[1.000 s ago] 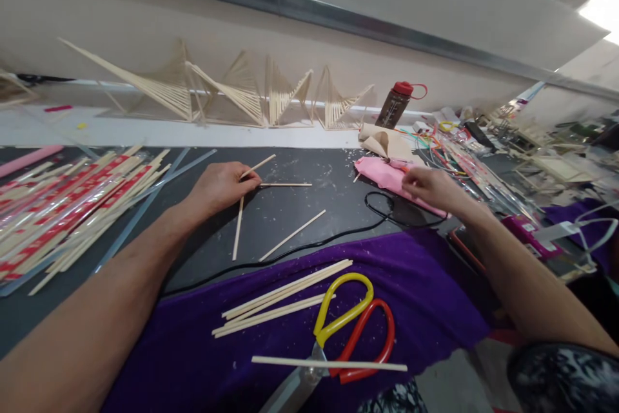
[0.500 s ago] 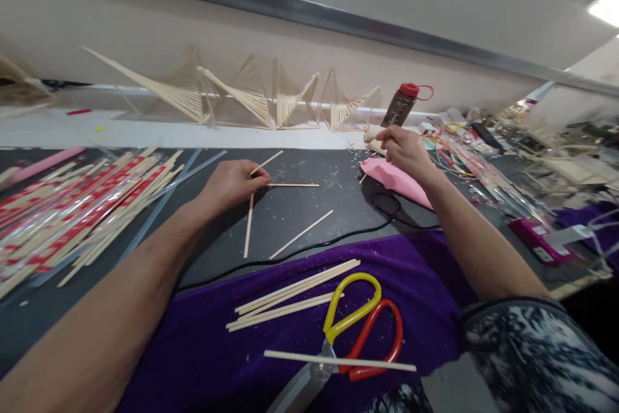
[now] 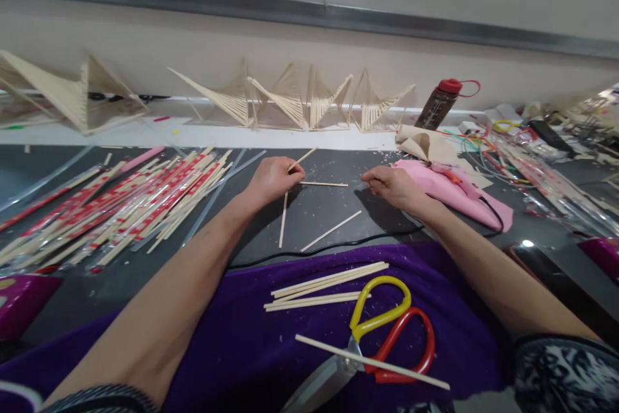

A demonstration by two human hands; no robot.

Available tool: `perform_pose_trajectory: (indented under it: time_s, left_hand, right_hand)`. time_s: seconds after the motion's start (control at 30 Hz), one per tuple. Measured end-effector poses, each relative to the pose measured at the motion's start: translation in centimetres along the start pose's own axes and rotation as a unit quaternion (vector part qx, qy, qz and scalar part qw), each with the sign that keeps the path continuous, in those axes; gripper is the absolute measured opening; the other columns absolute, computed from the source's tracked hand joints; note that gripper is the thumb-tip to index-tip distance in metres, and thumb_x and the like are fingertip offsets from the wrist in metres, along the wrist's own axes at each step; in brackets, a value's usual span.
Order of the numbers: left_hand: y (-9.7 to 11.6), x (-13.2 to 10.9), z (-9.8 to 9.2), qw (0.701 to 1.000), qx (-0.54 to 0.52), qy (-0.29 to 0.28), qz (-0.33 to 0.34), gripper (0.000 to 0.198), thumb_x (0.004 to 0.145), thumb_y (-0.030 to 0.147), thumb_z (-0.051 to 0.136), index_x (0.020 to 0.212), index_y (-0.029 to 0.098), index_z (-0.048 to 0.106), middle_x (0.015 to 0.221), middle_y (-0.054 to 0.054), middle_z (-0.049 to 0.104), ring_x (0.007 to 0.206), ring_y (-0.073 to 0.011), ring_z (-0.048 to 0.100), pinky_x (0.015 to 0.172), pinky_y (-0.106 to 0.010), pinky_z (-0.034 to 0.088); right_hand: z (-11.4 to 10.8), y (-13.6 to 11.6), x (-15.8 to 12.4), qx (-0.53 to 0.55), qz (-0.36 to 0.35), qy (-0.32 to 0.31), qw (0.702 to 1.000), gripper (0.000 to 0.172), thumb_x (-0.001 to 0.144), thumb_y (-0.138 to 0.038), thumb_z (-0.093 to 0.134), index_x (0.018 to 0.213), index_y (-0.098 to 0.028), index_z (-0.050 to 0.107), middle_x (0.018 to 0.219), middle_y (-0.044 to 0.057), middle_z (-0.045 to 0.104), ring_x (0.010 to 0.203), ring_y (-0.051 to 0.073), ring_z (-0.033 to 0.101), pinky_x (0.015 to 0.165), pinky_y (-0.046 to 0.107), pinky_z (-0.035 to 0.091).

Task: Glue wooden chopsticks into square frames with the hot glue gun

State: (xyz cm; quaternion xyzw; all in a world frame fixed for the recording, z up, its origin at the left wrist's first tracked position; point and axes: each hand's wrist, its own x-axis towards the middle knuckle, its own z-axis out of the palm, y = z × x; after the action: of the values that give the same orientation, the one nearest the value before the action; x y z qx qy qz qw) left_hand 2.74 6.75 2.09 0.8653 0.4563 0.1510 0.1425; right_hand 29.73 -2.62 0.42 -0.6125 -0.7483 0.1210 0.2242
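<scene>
My left hand [image 3: 276, 178] is closed around the joint of several thin wooden sticks, which fan out from its fingertips over the dark tabletop [image 3: 329, 203]. One stick [image 3: 325, 184] points right, one points up and right, and another points down. My right hand [image 3: 387, 182] hovers just right of them, fingertips pinched; whether anything small is between them cannot be made out. A loose stick [image 3: 331, 230] lies below, between the hands. Nearer me, on purple cloth [image 3: 242, 342], rest several cut sticks [image 3: 329, 281] and scissors [image 3: 382, 336] with yellow and red handles, one stick lying across them.
Stick packets with red bands [image 3: 159, 200] lie at the left. Stick models [image 3: 285, 104] stand along the back wall. A bottle with a red cap [image 3: 439, 104], a pink bundle [image 3: 449, 191] with a black cord, and brown paper [image 3: 430, 144] are at the right.
My right hand has come down from above the pink bundle toward the sticks in my left hand. The view has turned, shifting the scene right. My left hand keeps its hold.
</scene>
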Motion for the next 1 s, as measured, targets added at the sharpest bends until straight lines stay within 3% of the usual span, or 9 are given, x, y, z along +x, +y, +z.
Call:
perform_pose_trajectory:
  time_s: [0.1,0.3,0.43,0.8,1.0]
  left_hand:
    - [-1.7,0.3,0.0,0.999,0.038,0.0,-0.032,0.028,0.073,0.032,0.051,0.089,0.023,0.072,0.094,-0.005,0.071,0.087,-0.0226,0.062,0.075,-0.029,0.041]
    - [-3.5,0.3,0.5,0.998,0.028,0.001,-0.051,0.034,0.074,0.033,0.05,0.096,0.02,0.071,0.097,-0.008,0.07,0.089,-0.0225,0.062,0.073,-0.029,0.041]
    - [-3.4,0.3,0.7,0.999,0.015,-0.018,-0.044,0.033,0.074,0.035,0.05,0.092,0.019,0.072,0.09,-0.008,0.071,0.081,-0.0214,0.062,0.067,-0.028,0.039]
    - [-3.0,0.2,0.5,0.996,-0.039,-0.052,-0.064,0.029,0.066,0.034,0.06,0.086,0.019,0.073,0.074,-0.004,0.07,0.071,-0.0178,0.06,0.065,-0.027,0.04]
    - [-3.3,0.5,0.8,0.998,-0.007,-0.045,-0.049,0.027,0.066,0.035,0.059,0.084,0.019,0.073,0.076,-0.005,0.07,0.073,-0.0186,0.061,0.064,-0.027,0.039]
  right_hand:
    - [1.1,-0.4,1.6,-0.086,-0.024,-0.031,0.995,0.025,0.085,-0.021,0.045,0.098,-0.022,0.066,0.095,0.003,0.068,0.086,0.017,0.061,0.074,0.026,0.043]
    - [2.9,-1.3,3.4,-0.191,-0.052,-0.044,0.979,0.03,0.088,-0.034,0.044,0.11,-0.027,0.063,0.103,0.006,0.062,0.087,0.018,0.06,0.065,0.025,0.039]
    - [3.4,-1.2,3.4,-0.193,-0.072,-0.041,0.978,0.026,0.089,-0.032,0.042,0.099,-0.026,0.066,0.098,0.004,0.062,0.086,0.017,0.059,0.066,0.024,0.038]
    - [3.4,-2.1,4.3,-0.202,-0.034,-0.05,0.978,0.014,0.079,-0.02,0.048,0.083,-0.02,0.062,0.091,0.006,0.064,0.074,0.017,0.058,0.058,0.025,0.034]
    - [3.2,-0.5,5.1,-0.123,0.041,-0.022,0.991,0.015,0.078,-0.023,0.05,0.084,-0.021,0.063,0.082,0.003,0.067,0.074,0.017,0.059,0.06,0.025,0.036]
